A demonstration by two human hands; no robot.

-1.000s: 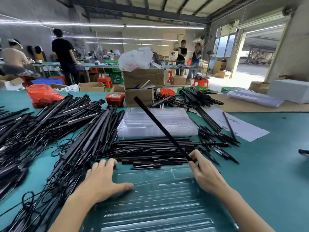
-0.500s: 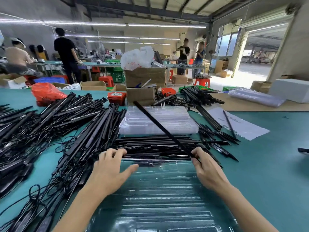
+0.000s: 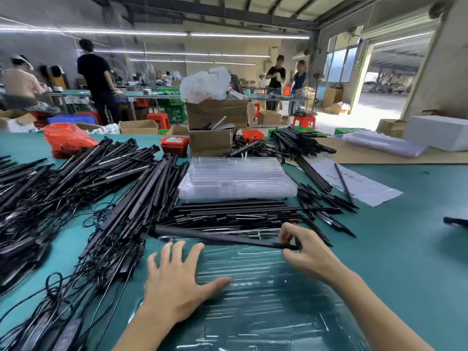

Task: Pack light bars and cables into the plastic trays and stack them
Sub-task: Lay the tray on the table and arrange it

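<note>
Light bar point(image 3: 222, 236), pinched at its end by right hand point(image 3: 307, 249) fingers, is being laid into the clear tray point(image 3: 266, 300); left hand point(image 3: 174, 282), fingers spread, steadies it. Next: seat it in a groove.

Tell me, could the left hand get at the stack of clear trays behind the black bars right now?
Probably yes: the left hand is open and holds nothing, and only low-lying black bars lie before the stack of clear trays.
</note>
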